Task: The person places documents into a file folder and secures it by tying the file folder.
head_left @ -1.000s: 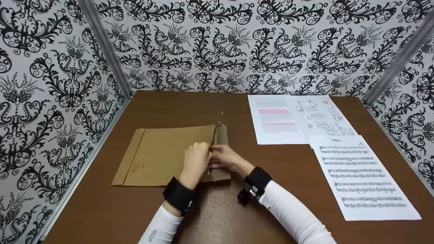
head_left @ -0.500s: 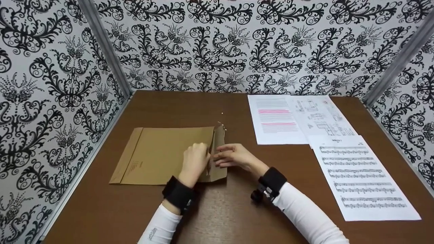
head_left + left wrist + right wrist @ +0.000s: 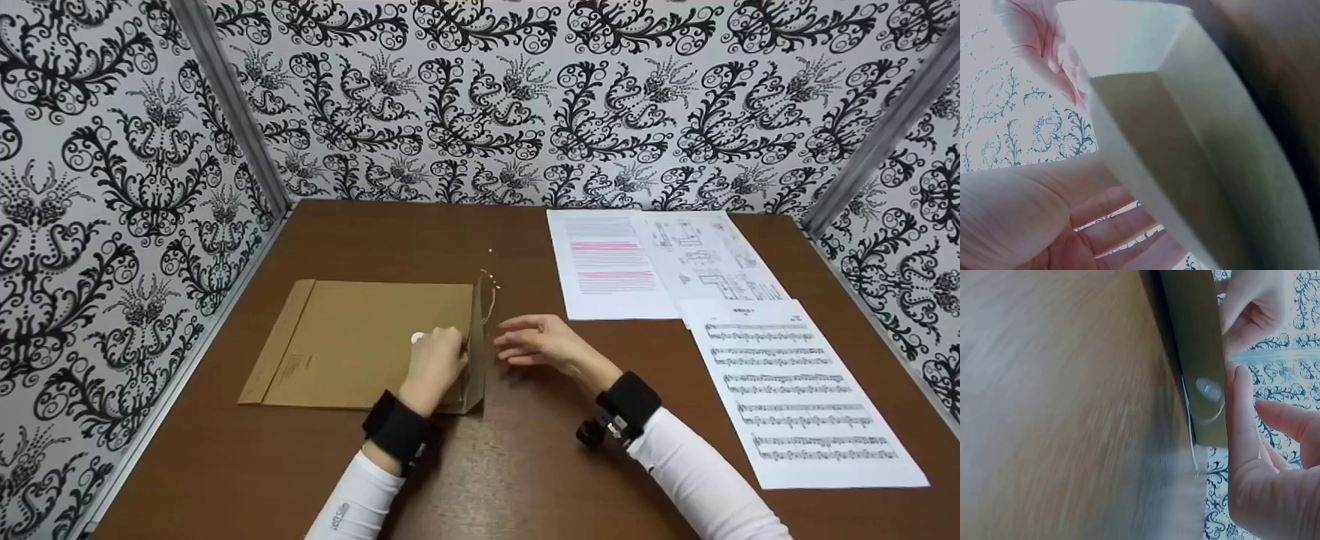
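Observation:
A brown paper string-tie envelope [image 3: 367,322] lies on the table, its open end to the right. My left hand [image 3: 435,364] grips the edge of that open end, and the left wrist view looks into the gaping mouth [image 3: 1168,140]. A raised flap [image 3: 475,375] stands along the mouth. On it, the right wrist view shows a pale button [image 3: 1207,389] with a thin string [image 3: 1189,427]. A white button [image 3: 417,337] also shows beside my left knuckles. My right hand [image 3: 551,345] hovers just right of the flap, fingers extended, holding nothing.
Two printed sheets, one page of text with pink highlighting [image 3: 607,262] and one of line drawings [image 3: 705,255], lie at the back right. A sheet of music [image 3: 802,390] overlaps them in front. Patterned wall panels [image 3: 480,97] enclose the brown table [image 3: 480,487].
My right hand has let go of the flap and drawn away to the right. The flap now stands steeper, and the white button beside my left hand has come into view. My left hand keeps its grip.

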`<state>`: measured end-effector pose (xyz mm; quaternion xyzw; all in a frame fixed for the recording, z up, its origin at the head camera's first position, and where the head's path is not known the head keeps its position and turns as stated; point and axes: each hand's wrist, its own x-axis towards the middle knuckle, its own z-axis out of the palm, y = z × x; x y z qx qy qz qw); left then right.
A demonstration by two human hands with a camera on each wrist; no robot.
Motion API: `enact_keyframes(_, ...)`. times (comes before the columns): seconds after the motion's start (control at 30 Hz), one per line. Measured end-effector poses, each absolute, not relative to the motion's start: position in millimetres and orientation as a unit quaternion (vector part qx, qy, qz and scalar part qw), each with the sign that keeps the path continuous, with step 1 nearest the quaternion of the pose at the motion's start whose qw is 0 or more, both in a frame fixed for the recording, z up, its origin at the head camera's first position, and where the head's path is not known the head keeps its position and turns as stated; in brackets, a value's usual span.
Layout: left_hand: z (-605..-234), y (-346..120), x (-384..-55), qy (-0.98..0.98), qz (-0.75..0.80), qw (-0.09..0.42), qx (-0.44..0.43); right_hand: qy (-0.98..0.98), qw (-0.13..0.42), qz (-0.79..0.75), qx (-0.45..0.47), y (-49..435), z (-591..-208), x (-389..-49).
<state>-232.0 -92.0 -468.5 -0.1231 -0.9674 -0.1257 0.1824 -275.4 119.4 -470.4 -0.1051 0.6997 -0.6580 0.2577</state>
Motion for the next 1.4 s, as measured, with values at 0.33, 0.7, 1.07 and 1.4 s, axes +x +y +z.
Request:
enact_keyframes(0.33,-471,-92,-231,-0.969,-0.137,0.152,-0.138,0.702,0.234,-0.667,-0.090,153,-475,-279)
enact_keyframes(0.7,-460,-85,-230,-0.968,-0.142,0.149,-0.146,0.740,0.186,-0.644,-0.055,195,-476,-280)
enact_keyframes(1.07,-446,-49,-230,-0.947,-0.102,0.215,-0.216,0.779,0.130,-0.612,-0.042,229,-469,-282)
enact_keyframes(1.4,-453,-29,-231,-0.936,-0.068,0.212,-0.272,0.892,0.015,-0.450,-0.050,257,-471,-288)
